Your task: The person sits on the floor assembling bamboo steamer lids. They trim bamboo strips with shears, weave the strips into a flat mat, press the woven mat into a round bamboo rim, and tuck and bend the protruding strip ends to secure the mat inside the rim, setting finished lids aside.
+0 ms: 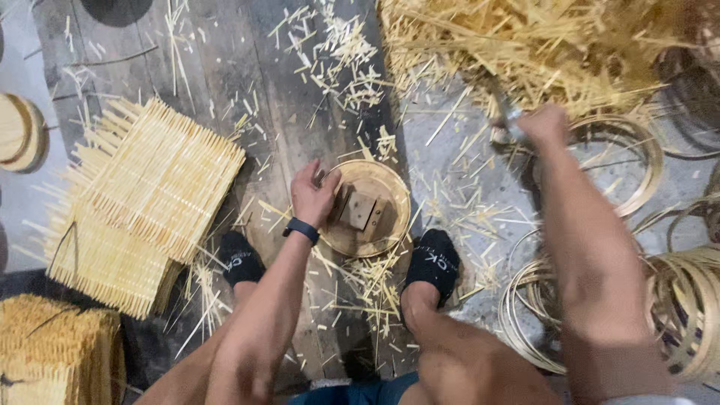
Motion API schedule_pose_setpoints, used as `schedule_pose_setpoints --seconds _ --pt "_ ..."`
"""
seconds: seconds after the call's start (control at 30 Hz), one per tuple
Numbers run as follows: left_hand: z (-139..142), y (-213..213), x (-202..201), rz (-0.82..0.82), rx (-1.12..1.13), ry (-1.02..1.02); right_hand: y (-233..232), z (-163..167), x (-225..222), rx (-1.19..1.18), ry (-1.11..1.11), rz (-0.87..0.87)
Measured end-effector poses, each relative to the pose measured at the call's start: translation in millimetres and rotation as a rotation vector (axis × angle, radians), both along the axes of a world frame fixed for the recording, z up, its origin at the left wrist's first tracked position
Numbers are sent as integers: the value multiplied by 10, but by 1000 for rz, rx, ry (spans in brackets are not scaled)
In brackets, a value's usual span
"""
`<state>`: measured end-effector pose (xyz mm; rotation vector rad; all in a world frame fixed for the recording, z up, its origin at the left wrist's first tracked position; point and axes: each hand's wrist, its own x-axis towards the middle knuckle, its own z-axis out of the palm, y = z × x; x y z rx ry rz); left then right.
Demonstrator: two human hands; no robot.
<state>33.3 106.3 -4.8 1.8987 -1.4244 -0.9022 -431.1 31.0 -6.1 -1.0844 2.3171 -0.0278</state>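
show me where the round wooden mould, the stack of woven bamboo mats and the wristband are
round wooden mould (pixel 390 184): head view, bare rim.
stack of woven bamboo mats (pixel 161 176): head view, top mat's middle.
wristband (pixel 301 229): head view, band's face.
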Motion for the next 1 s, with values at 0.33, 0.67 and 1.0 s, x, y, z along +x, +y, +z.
schedule_pose_setpoints --seconds 0.33,0.67,1.0 --pt "-123 -297 -253 -131 431 102 1385 36 1089 -242 12 265" --pt "-320 -296 -592 -133 232 38 1166 -34 1768 -69 -765 -88" --pt "-89 -106 -404 -271 -24 -48 1366 70 1831 -498 -514 222"
